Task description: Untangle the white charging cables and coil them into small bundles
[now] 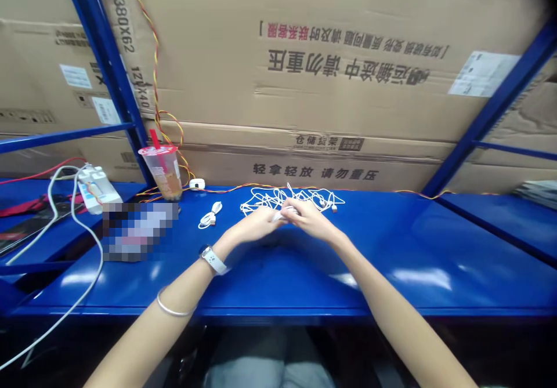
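Observation:
My left hand (260, 224) and my right hand (310, 218) meet above the middle of a blue shelf surface. Both are closed around a small bunch of white charging cable (278, 216), mostly hidden by the fingers. Just behind them lies a loose tangle of white charging cables (319, 198), with a reddish-tipped plug at its right end. To the left of my left hand, a neatly coiled white cable (210, 216) rests on the surface, apart from the tangle.
A lidded drink cup (164, 170) with a red straw stands at the back left, beside a small white case (197, 184). Left of these are a blurred-out flat object (139, 231) and a white power strip (98, 188). Large cardboard boxes (304, 104) form the back.

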Tool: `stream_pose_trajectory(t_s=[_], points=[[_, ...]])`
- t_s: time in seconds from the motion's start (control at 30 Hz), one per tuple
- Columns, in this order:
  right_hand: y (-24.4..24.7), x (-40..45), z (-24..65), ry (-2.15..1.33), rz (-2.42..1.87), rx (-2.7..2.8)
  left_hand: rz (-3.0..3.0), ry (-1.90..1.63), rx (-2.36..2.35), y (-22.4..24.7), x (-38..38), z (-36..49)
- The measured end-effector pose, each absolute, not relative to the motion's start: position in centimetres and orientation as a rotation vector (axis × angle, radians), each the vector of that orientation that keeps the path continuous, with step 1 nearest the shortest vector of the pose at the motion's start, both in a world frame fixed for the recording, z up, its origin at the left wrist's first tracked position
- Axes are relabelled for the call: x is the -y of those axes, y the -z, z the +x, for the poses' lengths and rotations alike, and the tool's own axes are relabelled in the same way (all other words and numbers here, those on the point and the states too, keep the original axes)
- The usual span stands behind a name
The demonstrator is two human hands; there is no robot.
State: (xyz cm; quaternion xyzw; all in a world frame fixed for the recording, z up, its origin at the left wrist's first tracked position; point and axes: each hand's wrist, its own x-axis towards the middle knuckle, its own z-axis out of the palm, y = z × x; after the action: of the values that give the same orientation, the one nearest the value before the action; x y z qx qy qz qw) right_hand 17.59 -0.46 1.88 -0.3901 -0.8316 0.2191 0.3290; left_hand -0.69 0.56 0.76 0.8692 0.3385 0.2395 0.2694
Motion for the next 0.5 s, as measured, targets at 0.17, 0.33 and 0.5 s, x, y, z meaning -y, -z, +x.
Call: stream_pose_trajectory(t_s=[0.17, 0.33, 0.5], points=[[-1.1, -0.3, 17.2, -0.455, -1.043, 2.101, 2.389, -0.655, -0.918, -0.1, -0.7, -0.2], [-1.0, -1.0, 18.0, -0.609, -1.056, 1.97, 2.372, -0.741, -0.838, -0.6, -0.5, -0.4], [-1.0, -1.0, 18.7, -0.82, -1.009, 2.045, 2.16, -1.084, -1.093, -1.5, -1.5, -1.9]])
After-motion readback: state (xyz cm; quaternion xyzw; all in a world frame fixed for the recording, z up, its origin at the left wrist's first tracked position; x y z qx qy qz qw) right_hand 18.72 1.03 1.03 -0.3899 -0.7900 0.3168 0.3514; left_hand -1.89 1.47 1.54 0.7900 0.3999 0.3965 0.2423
